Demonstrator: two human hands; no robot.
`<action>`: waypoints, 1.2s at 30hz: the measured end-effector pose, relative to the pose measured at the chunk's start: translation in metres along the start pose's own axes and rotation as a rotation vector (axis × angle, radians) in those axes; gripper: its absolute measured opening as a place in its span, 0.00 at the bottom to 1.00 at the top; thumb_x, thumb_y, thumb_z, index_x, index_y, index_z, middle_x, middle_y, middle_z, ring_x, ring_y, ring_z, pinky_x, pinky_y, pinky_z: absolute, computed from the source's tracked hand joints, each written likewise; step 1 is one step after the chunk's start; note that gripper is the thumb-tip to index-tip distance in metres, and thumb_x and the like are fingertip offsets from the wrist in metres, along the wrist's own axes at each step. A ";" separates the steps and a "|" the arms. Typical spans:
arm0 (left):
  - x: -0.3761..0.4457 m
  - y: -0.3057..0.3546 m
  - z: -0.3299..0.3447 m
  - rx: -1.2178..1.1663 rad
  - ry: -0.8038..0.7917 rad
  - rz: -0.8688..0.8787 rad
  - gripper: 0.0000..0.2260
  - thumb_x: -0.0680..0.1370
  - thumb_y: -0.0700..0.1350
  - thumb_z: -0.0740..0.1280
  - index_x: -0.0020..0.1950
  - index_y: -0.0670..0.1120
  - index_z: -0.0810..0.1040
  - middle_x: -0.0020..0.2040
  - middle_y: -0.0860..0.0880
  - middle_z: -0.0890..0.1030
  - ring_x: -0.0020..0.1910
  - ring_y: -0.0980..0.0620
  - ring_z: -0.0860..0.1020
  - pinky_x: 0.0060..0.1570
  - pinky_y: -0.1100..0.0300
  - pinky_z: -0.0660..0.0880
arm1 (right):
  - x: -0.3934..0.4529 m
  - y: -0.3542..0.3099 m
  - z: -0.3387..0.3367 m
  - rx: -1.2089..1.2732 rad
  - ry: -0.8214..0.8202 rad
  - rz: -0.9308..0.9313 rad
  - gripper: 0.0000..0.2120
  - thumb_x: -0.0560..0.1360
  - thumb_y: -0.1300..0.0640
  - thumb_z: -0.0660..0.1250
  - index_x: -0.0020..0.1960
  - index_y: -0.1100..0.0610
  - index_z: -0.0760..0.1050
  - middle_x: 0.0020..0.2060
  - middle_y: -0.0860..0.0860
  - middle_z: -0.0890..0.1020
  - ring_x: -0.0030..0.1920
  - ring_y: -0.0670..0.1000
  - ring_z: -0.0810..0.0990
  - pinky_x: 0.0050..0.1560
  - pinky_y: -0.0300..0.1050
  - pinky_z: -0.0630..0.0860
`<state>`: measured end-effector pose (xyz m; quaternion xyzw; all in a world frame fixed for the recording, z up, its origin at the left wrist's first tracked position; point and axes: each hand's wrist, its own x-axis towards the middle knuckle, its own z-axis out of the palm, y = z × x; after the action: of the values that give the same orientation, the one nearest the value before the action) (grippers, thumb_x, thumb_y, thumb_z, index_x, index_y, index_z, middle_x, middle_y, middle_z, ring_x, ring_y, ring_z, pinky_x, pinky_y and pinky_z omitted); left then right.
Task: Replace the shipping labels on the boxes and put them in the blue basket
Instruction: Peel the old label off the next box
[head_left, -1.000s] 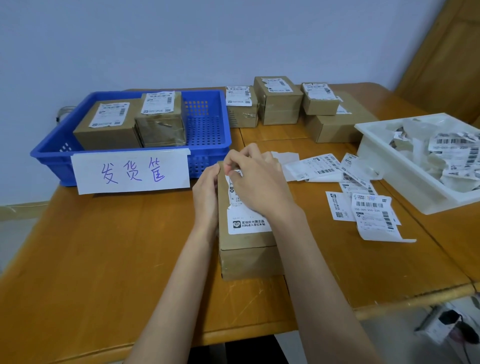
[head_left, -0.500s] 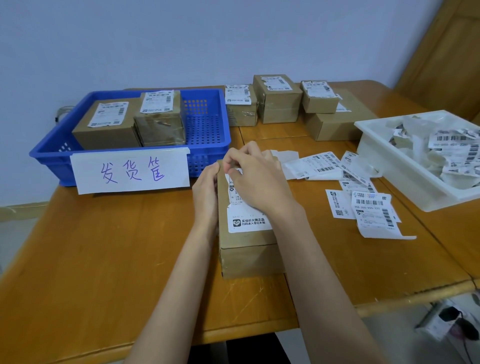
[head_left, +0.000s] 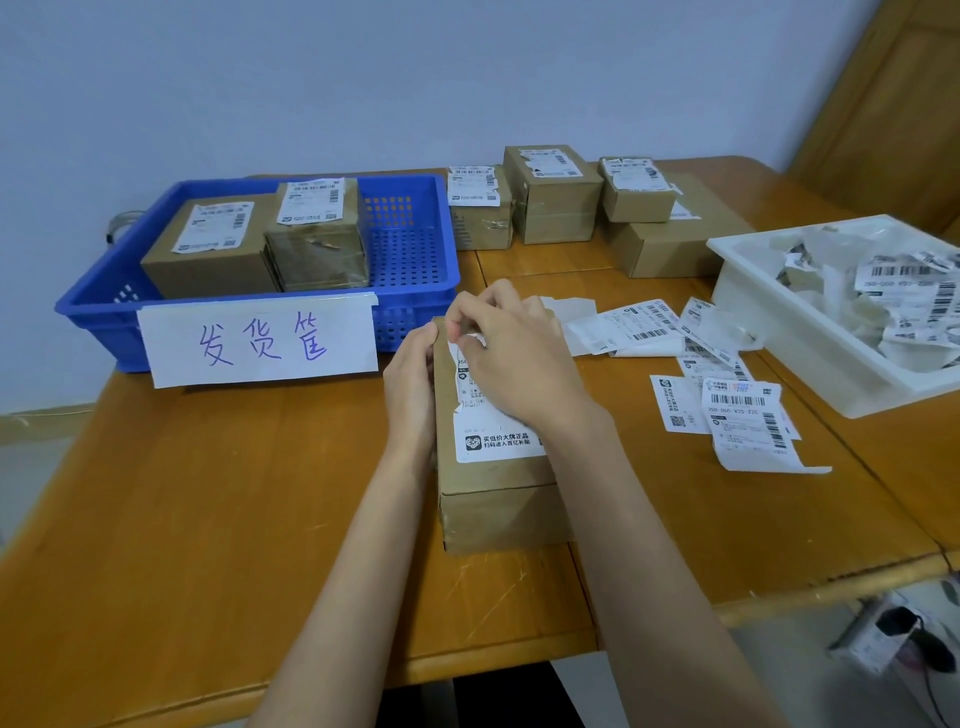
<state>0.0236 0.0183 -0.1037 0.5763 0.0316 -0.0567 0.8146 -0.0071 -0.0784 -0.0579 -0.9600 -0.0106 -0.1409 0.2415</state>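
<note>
Cardboard box (head_left: 493, 499) near the desk's (head_left: 208, 519) front edge: left hand (head_left: 410, 374) grips its side, right hand (head_left: 511, 348) pinches its label's (head_left: 493, 431) far corner.

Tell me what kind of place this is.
Probably a small parcel packing or relabelling station in a plain room, not a warehouse. A blue basket with a handwritten sign holds labelled boxes, more cardboard boxes wait at the back of a wooden table, and a white tray holds peeled labels.
</note>
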 end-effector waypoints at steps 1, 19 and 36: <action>0.000 -0.001 0.000 0.006 -0.013 0.013 0.17 0.79 0.46 0.63 0.30 0.53 0.77 0.31 0.53 0.75 0.32 0.54 0.72 0.37 0.58 0.68 | 0.000 0.000 0.000 0.008 0.004 0.006 0.06 0.80 0.57 0.60 0.49 0.46 0.72 0.53 0.45 0.70 0.56 0.51 0.67 0.64 0.50 0.63; 0.004 -0.003 0.000 0.039 0.044 -0.003 0.12 0.78 0.45 0.65 0.34 0.49 0.74 0.32 0.50 0.73 0.32 0.54 0.71 0.34 0.58 0.68 | 0.002 -0.007 -0.002 -0.072 0.002 -0.007 0.06 0.81 0.56 0.58 0.51 0.47 0.72 0.53 0.46 0.70 0.54 0.52 0.68 0.62 0.51 0.65; 0.004 -0.002 0.000 -0.028 0.014 -0.055 0.11 0.80 0.49 0.63 0.40 0.48 0.78 0.42 0.42 0.79 0.38 0.47 0.78 0.34 0.59 0.73 | 0.001 -0.013 -0.008 0.119 0.005 0.182 0.14 0.70 0.44 0.74 0.47 0.52 0.76 0.51 0.46 0.72 0.57 0.49 0.71 0.65 0.52 0.68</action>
<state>0.0270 0.0178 -0.1062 0.5641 0.0538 -0.0747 0.8205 -0.0096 -0.0704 -0.0448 -0.9407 0.0691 -0.1197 0.3098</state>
